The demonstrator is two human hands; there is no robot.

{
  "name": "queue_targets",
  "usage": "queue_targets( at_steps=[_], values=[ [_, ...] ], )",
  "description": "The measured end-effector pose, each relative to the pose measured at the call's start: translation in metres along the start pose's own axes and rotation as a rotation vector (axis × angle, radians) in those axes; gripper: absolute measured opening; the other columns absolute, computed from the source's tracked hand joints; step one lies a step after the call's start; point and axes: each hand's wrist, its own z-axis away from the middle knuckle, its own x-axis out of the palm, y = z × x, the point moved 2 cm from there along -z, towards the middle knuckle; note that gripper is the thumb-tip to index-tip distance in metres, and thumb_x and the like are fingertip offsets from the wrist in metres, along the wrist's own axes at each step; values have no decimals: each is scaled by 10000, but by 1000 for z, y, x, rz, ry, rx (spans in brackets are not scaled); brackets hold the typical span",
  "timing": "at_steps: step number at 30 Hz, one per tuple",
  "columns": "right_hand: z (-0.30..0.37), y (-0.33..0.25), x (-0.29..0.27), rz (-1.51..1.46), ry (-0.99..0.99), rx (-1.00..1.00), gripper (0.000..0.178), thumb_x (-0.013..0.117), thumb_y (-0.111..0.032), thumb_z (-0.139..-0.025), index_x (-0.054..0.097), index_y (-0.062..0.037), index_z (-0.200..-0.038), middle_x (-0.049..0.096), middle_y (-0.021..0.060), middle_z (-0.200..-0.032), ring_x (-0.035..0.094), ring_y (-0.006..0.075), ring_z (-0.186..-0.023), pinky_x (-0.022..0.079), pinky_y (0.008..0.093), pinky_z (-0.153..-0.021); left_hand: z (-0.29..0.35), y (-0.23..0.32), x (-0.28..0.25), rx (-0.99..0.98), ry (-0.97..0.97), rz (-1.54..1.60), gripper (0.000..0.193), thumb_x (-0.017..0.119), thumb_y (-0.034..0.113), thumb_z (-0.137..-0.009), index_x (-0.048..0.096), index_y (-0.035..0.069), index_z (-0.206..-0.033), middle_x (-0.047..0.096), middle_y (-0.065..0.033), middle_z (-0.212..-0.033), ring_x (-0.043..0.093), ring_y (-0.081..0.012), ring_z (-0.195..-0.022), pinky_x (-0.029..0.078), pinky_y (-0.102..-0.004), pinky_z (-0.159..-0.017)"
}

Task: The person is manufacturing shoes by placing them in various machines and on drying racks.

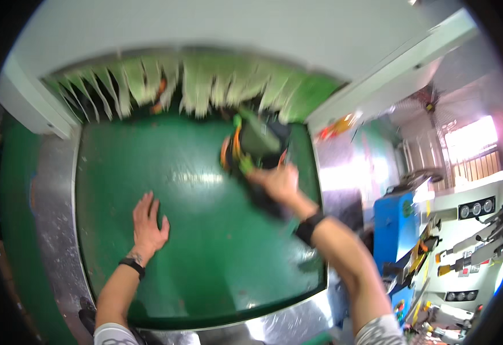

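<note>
A green conveyor belt (194,230) spreads out before me and runs under a fringed green strip curtain (228,80). Near the curtain, at the right of the belt, is a black and dark-green item (260,138) with lime-green and orange parts; blur hides its exact kind. My right hand (280,181) reaches across to its near side, with the fingers closed on its edge. My left hand (149,227) is open over the left half of the belt, fingers stretched out and holding nothing. Whether its palm touches the belt I cannot tell.
A pale machine housing (217,26) rises above the curtain. Orange pieces (160,92) show between its strips. Metal rails (62,230) flank the belt. To the right stand a blue machine (394,224), a fan (429,107) and several grey machine parts.
</note>
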Motion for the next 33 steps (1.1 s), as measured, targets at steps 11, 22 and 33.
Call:
queue_targets(
  at_steps=[11, 22, 33],
  values=[
    [397, -65, -168, -1209, -239, -441, 737, 865, -145, -649, 515, -33, -1287, 590, 139, -1230, 556, 290, -1157, 435, 396, -1003, 114, 299, -205, -870, -1585, 1485, 550, 463, 462, -984, 493, 56, -1354, 547, -106, -1325, 481, -188, -1237, 332, -389, -1097],
    [661, -41, -153, -1369, 232, 312, 783, 732, -265, -832, 306, 36, -1416, 466, 203, -1363, 479, 270, -1239, 350, 356, -1083, 249, 396, -151, -167, -835, 1690, 690, 428, 462, -805, 538, -44, -1260, 609, -207, -1210, 593, -325, -1121, 471, -434, -990],
    [800, 117, -125, -1919, 677, 473, 567, 773, -151, -775, 491, 18, -1237, 615, 81, -1120, 586, 137, -995, 485, 310, -895, 250, 661, -104, -10, -749, 1587, 508, 590, 196, -903, 430, -32, -1329, 542, -145, -1277, 567, -243, -1137, 452, -358, -986]
  ],
)
